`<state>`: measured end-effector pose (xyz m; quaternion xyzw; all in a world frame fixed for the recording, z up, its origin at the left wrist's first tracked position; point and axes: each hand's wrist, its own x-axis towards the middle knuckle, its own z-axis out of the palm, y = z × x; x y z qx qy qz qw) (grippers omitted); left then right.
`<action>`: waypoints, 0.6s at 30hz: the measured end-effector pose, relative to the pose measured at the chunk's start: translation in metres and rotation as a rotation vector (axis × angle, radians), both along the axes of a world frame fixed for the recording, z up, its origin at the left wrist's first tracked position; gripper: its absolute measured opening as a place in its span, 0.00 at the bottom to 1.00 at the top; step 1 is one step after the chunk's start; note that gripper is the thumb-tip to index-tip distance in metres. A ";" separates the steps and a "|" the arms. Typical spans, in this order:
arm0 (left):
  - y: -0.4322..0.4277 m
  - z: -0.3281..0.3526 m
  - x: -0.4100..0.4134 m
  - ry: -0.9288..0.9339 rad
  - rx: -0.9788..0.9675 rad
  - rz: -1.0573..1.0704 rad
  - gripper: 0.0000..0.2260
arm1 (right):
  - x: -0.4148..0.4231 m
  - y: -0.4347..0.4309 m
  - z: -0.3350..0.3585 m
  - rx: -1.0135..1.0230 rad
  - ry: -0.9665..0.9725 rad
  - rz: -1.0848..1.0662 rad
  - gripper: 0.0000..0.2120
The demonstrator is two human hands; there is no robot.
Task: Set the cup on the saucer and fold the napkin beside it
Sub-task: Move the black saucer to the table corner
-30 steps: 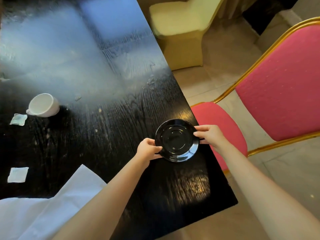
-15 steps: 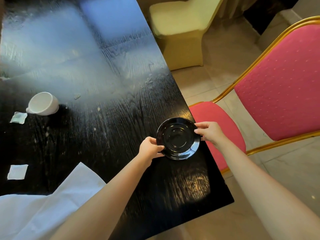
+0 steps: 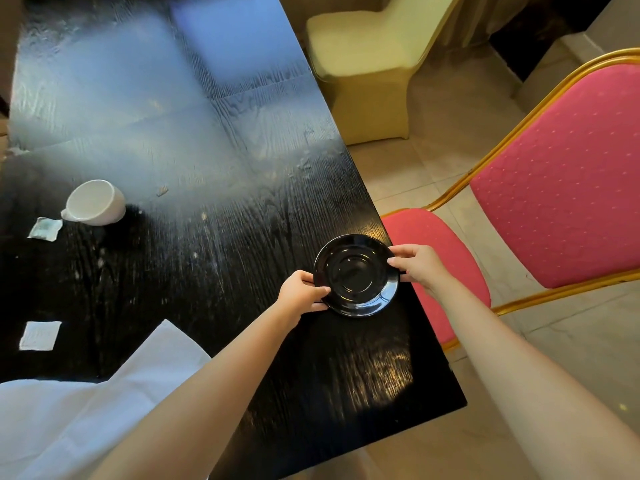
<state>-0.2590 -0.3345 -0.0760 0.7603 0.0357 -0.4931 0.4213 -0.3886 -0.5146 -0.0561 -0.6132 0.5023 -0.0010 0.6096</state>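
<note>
I could not tell whether the saucer [image 3: 356, 275] touched the table [image 3: 214, 258]. The napkin [image 3: 69, 420] ran off the frame's left and bottom edges. My left arm [image 3: 194, 403] hid part of it.

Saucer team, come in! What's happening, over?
Left hand and right hand grip the black saucer near the table's edge. White cup far left. Napkin unfolded. Path clear.

I count one black saucer [image 3: 356, 275], one white cup [image 3: 96, 202] and one white napkin [image 3: 86, 410] on my one bench [image 3: 207, 168]. Two small paper packets lie there: one [image 3: 45, 229] by the cup, one [image 3: 40, 335] nearer me. Two chairs stand alongside: one pink [image 3: 554, 188], one cream-covered [image 3: 363, 64].
</note>
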 end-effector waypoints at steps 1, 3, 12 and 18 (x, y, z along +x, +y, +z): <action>0.001 0.003 0.002 0.002 0.006 -0.035 0.15 | 0.000 -0.001 0.001 -0.019 0.023 0.033 0.15; 0.004 0.009 0.009 -0.035 0.037 -0.133 0.17 | 0.003 -0.005 0.006 -0.115 0.090 0.122 0.16; 0.062 0.064 0.094 -0.268 0.170 -0.435 0.15 | 0.087 -0.009 0.069 -0.371 0.303 0.777 0.22; 0.140 0.112 0.145 -0.252 0.344 -0.418 0.20 | 0.180 0.044 0.106 -0.228 0.411 1.074 0.26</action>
